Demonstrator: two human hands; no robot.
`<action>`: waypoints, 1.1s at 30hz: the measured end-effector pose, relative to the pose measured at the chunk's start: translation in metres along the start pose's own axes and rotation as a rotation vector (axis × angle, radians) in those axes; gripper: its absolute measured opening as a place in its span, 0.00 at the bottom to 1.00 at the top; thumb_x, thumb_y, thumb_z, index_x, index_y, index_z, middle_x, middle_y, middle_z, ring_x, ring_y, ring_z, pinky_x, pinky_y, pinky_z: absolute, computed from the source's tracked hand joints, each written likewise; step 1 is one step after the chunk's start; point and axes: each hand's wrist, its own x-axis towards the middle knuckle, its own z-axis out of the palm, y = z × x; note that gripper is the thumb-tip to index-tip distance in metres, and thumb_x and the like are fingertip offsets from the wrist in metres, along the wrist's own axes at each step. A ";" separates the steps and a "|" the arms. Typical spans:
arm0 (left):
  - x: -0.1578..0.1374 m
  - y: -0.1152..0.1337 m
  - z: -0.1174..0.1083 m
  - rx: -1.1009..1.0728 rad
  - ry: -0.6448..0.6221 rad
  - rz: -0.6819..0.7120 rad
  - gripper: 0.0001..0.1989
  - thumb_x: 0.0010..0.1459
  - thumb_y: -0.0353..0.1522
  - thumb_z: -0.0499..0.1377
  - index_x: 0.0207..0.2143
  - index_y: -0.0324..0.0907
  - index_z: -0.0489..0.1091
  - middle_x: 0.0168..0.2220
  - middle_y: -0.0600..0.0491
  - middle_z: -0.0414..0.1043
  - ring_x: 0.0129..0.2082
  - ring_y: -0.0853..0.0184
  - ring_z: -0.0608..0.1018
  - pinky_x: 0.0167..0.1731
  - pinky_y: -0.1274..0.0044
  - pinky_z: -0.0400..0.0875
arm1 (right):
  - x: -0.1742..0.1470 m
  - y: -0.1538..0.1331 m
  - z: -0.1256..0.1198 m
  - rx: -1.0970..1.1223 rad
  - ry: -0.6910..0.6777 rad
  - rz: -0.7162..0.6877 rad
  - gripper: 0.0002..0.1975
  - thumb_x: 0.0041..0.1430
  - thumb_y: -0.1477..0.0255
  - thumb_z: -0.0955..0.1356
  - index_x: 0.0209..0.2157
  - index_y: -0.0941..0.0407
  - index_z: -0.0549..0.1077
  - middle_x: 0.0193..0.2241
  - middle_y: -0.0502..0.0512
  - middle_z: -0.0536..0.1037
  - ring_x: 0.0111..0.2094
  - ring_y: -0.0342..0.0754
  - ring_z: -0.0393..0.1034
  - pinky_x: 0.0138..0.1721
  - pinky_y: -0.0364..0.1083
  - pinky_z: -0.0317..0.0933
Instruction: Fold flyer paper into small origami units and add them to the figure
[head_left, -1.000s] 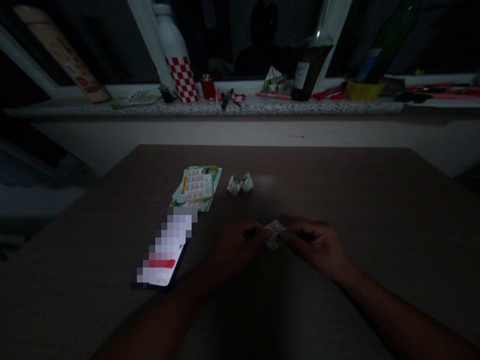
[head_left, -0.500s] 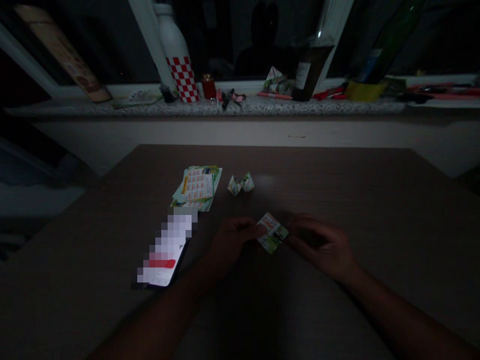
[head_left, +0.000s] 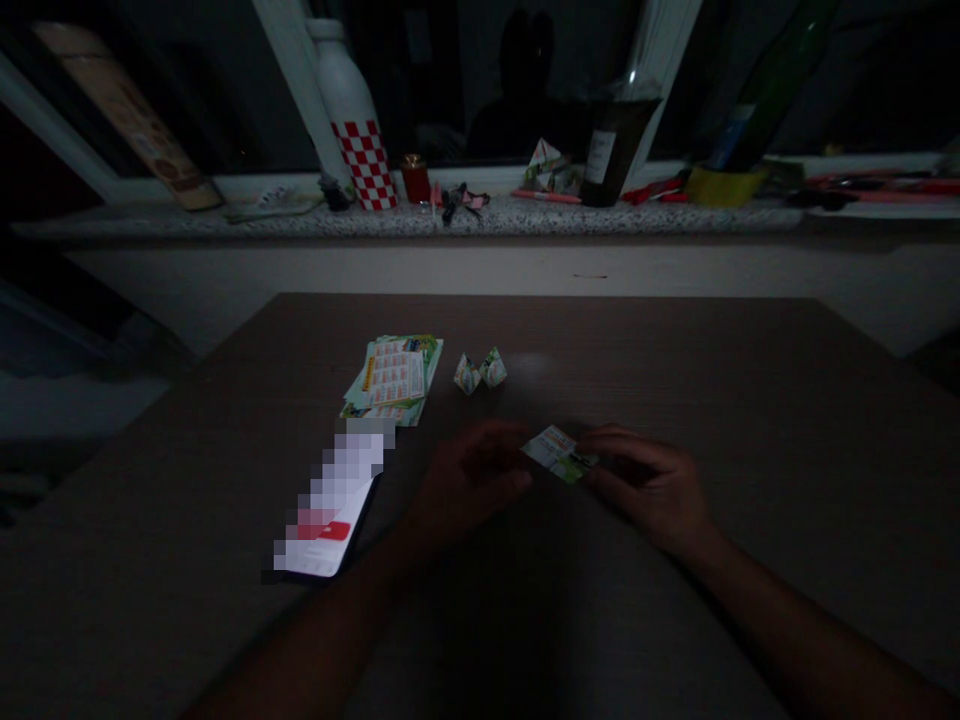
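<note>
A small folded square of printed paper (head_left: 556,452), white, orange and green, is pinched at its right corner by my right hand (head_left: 651,487). My left hand (head_left: 476,475) sits just left of the paper, thumb and fingers apart, with nothing between them. Beyond the hands stands a small folded paper piece (head_left: 481,371) with two pointed halves. To its left lies a stack of printed leaflets (head_left: 395,378). Below the stack, left of my left hand, a phone (head_left: 330,510) rests with its screen lit and partly blurred out.
The brown table (head_left: 675,360) reaches to a wall under a granite windowsill (head_left: 480,222). Along the sill stand a white and red checkered bottle (head_left: 360,130), a small red jar (head_left: 415,180), a dark labelled bottle (head_left: 606,155), a green bottle (head_left: 780,80) and pens (head_left: 546,196).
My left hand has let go of the folded paper and opened. The paper has shifted slightly right and tilted, now held by my right hand alone.
</note>
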 end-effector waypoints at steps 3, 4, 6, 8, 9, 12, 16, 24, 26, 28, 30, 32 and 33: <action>-0.002 0.000 -0.003 0.180 -0.015 0.125 0.11 0.49 0.31 0.65 0.38 0.43 0.75 0.36 0.51 0.76 0.38 0.65 0.76 0.40 0.75 0.69 | 0.000 0.002 0.000 0.057 -0.019 0.018 0.08 0.52 0.74 0.71 0.36 0.53 0.78 0.34 0.56 0.80 0.36 0.50 0.75 0.37 0.46 0.70; -0.002 0.000 -0.003 0.208 -0.011 0.154 0.09 0.50 0.31 0.64 0.36 0.43 0.75 0.36 0.52 0.76 0.38 0.65 0.76 0.40 0.75 0.69 | 0.000 0.002 0.000 0.068 -0.023 0.029 0.08 0.51 0.74 0.72 0.36 0.53 0.78 0.34 0.56 0.80 0.36 0.50 0.75 0.36 0.46 0.70; -0.001 -0.001 -0.002 0.229 0.002 0.171 0.06 0.51 0.31 0.64 0.34 0.42 0.76 0.36 0.52 0.77 0.38 0.65 0.77 0.40 0.75 0.70 | 0.000 0.002 0.001 0.085 -0.015 0.049 0.08 0.50 0.73 0.72 0.36 0.52 0.78 0.34 0.55 0.80 0.35 0.49 0.75 0.35 0.46 0.70; -0.001 -0.001 -0.002 0.241 0.018 0.143 0.05 0.51 0.31 0.63 0.33 0.41 0.76 0.34 0.51 0.77 0.36 0.65 0.77 0.38 0.75 0.70 | 0.000 0.001 0.002 0.109 -0.011 0.058 0.08 0.50 0.72 0.73 0.35 0.52 0.79 0.34 0.55 0.80 0.35 0.50 0.75 0.35 0.46 0.70; -0.001 -0.002 -0.002 0.250 0.026 0.128 0.05 0.51 0.31 0.63 0.33 0.41 0.76 0.34 0.51 0.78 0.35 0.66 0.77 0.37 0.76 0.70 | 0.000 0.000 0.002 0.122 -0.014 0.061 0.08 0.50 0.71 0.73 0.35 0.52 0.79 0.34 0.55 0.80 0.35 0.49 0.75 0.35 0.46 0.70; -0.001 -0.001 -0.001 0.266 0.045 0.115 0.05 0.51 0.31 0.63 0.33 0.41 0.76 0.33 0.52 0.78 0.33 0.67 0.77 0.36 0.76 0.71 | 0.000 0.000 0.003 0.148 -0.024 0.082 0.07 0.51 0.70 0.72 0.34 0.52 0.79 0.34 0.55 0.80 0.35 0.49 0.75 0.35 0.46 0.70; -0.002 -0.001 0.000 0.258 0.052 0.132 0.05 0.50 0.32 0.64 0.31 0.40 0.75 0.33 0.51 0.78 0.34 0.66 0.77 0.36 0.76 0.71 | -0.001 0.000 0.007 0.154 -0.002 0.100 0.05 0.51 0.68 0.73 0.32 0.53 0.80 0.33 0.56 0.81 0.34 0.49 0.75 0.34 0.46 0.70; -0.002 -0.002 0.008 0.283 0.110 0.142 0.05 0.52 0.33 0.62 0.26 0.40 0.73 0.30 0.52 0.76 0.31 0.67 0.76 0.33 0.77 0.69 | -0.001 -0.004 0.018 0.153 0.091 0.154 0.05 0.51 0.68 0.72 0.25 0.54 0.78 0.27 0.55 0.80 0.28 0.47 0.74 0.29 0.44 0.68; -0.002 -0.001 0.011 0.283 0.124 0.138 0.07 0.53 0.32 0.61 0.24 0.40 0.72 0.28 0.53 0.75 0.29 0.68 0.75 0.31 0.78 0.68 | -0.001 -0.004 0.020 0.171 0.123 0.179 0.07 0.50 0.67 0.72 0.23 0.55 0.78 0.26 0.55 0.80 0.27 0.47 0.74 0.27 0.44 0.68; -0.002 0.000 0.015 0.264 0.133 0.143 0.08 0.53 0.32 0.61 0.22 0.39 0.71 0.27 0.53 0.74 0.28 0.69 0.75 0.30 0.78 0.67 | -0.002 -0.003 0.022 0.195 0.156 0.218 0.07 0.49 0.67 0.73 0.22 0.55 0.77 0.25 0.55 0.80 0.26 0.47 0.73 0.26 0.44 0.67; -0.002 -0.001 0.017 0.251 0.141 0.150 0.09 0.53 0.32 0.61 0.21 0.39 0.69 0.26 0.53 0.73 0.27 0.70 0.74 0.30 0.78 0.67 | -0.003 -0.003 0.024 0.214 0.183 0.258 0.07 0.47 0.68 0.73 0.21 0.56 0.76 0.24 0.54 0.80 0.25 0.46 0.73 0.25 0.43 0.66; -0.001 -0.002 0.018 0.248 0.145 0.152 0.09 0.53 0.31 0.61 0.21 0.39 0.68 0.26 0.54 0.71 0.27 0.70 0.73 0.30 0.79 0.66 | -0.004 -0.002 0.025 0.217 0.195 0.288 0.07 0.47 0.69 0.73 0.21 0.56 0.76 0.24 0.54 0.80 0.25 0.45 0.72 0.25 0.43 0.66; -0.001 -0.003 0.018 0.246 0.143 0.153 0.09 0.53 0.31 0.60 0.22 0.39 0.68 0.25 0.54 0.70 0.27 0.71 0.73 0.30 0.79 0.65 | -0.004 -0.002 0.026 0.210 0.199 0.300 0.07 0.47 0.69 0.73 0.21 0.56 0.75 0.23 0.54 0.80 0.24 0.45 0.72 0.25 0.42 0.66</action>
